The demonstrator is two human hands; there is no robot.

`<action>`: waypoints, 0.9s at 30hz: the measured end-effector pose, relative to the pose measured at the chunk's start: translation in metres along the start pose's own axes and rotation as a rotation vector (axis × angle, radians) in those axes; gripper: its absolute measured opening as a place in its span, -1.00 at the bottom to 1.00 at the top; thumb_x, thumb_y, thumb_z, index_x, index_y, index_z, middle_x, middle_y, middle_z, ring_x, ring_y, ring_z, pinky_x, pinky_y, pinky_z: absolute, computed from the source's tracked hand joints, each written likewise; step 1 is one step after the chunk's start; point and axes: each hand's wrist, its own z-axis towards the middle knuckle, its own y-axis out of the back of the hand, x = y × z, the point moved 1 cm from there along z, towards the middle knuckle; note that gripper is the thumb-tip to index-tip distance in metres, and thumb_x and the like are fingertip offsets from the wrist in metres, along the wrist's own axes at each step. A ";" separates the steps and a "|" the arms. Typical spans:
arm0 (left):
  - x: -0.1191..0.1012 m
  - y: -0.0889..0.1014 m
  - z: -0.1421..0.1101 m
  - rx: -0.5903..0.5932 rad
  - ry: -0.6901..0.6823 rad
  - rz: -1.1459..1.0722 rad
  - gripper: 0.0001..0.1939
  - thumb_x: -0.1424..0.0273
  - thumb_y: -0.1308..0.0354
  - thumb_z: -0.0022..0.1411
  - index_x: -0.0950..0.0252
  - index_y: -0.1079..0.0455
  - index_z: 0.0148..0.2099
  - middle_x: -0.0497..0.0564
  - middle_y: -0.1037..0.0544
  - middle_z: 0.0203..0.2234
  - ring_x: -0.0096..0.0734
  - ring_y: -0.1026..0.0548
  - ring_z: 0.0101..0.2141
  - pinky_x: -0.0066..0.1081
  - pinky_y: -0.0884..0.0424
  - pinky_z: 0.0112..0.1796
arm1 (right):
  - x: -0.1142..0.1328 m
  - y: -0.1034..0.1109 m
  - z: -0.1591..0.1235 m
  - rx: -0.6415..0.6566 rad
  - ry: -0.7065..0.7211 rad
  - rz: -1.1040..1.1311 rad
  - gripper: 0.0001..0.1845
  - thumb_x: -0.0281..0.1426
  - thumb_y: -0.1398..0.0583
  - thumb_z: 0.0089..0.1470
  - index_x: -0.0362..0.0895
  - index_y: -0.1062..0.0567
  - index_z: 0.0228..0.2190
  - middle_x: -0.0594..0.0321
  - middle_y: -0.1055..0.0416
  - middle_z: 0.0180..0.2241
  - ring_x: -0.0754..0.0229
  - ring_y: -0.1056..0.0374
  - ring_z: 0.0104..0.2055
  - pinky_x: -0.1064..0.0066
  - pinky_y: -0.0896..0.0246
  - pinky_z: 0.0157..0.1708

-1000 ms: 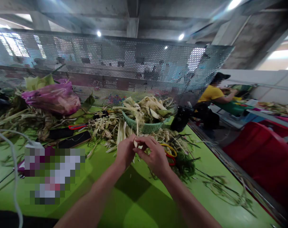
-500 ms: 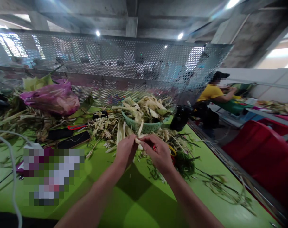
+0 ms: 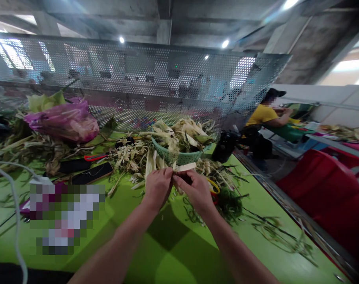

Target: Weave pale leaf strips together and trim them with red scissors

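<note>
Pale strip [image 3: 185,168]: just in front of green basket [image 3: 183,159]. Left hand [image 3: 158,186]: pinching strip's left end. Right hand [image 3: 197,191]: pinching close alongside. Probably best: short grip, even tension, avoiding lengthwise splits.

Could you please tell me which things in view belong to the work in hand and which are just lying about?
Seemingly in use:
pale strip, held between left hand and right hand
probably basket, just beyond the hands

Untouched, apparently just lying about:
purple bag
white cable
red tool
</note>
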 end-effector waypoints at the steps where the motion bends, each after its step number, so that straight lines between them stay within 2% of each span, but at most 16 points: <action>1: 0.000 0.000 0.000 -0.006 0.010 -0.014 -0.87 0.47 0.03 0.23 0.27 -0.35 -0.28 0.08 -0.50 -0.40 -0.23 -0.42 -0.36 -0.31 -0.19 -0.25 | -0.002 -0.001 0.000 -0.001 -0.010 0.005 -0.80 -0.25 -0.26 -0.06 -0.14 -0.55 -0.42 0.20 -0.49 -0.46 0.16 -0.34 -0.45 0.39 -0.19 -0.44; 9: 0.000 0.000 0.000 -0.038 0.032 -0.080 -0.90 0.49 -0.02 0.20 0.26 -0.35 -0.33 0.07 -0.49 -0.44 -0.22 -0.41 -0.38 -0.30 -0.17 -0.27 | -0.009 -0.006 0.004 0.029 -0.080 0.199 -0.84 -0.32 -0.28 -0.11 -0.14 -0.53 -0.43 0.23 -0.47 -0.49 0.19 -0.34 -0.45 0.39 -0.21 -0.42; 16: -0.002 0.001 0.000 0.012 -0.012 0.072 -0.92 0.47 0.00 0.23 0.29 -0.32 -0.29 0.05 -0.51 -0.41 -0.26 -0.44 -0.37 -0.33 -0.21 -0.29 | -0.004 -0.005 0.004 -0.002 -0.083 0.169 -0.92 -0.39 -0.25 -0.13 -0.15 -0.48 -0.49 0.29 -0.39 -0.55 0.25 -0.25 -0.51 0.44 -0.13 -0.48; 20: -0.003 0.001 -0.001 -0.017 -0.020 0.100 -0.94 0.47 -0.03 0.23 0.29 -0.31 -0.30 0.01 -0.52 -0.43 -0.33 -0.45 -0.39 -0.37 -0.22 -0.32 | -0.005 -0.004 0.005 -0.008 -0.041 0.139 -0.94 -0.41 -0.25 -0.13 -0.14 -0.47 -0.50 0.32 -0.35 -0.55 0.26 -0.22 -0.50 0.45 -0.11 -0.47; 27: -0.006 0.003 -0.002 -0.027 -0.025 0.109 -0.93 0.46 -0.05 0.22 0.29 -0.33 -0.32 0.00 -0.53 -0.46 -0.33 -0.46 -0.41 -0.37 -0.21 -0.34 | -0.007 -0.003 0.005 -0.041 0.150 0.078 -0.98 -0.47 -0.23 -0.10 -0.12 -0.49 -0.51 0.28 -0.39 -0.44 0.20 -0.29 -0.35 0.41 -0.17 -0.31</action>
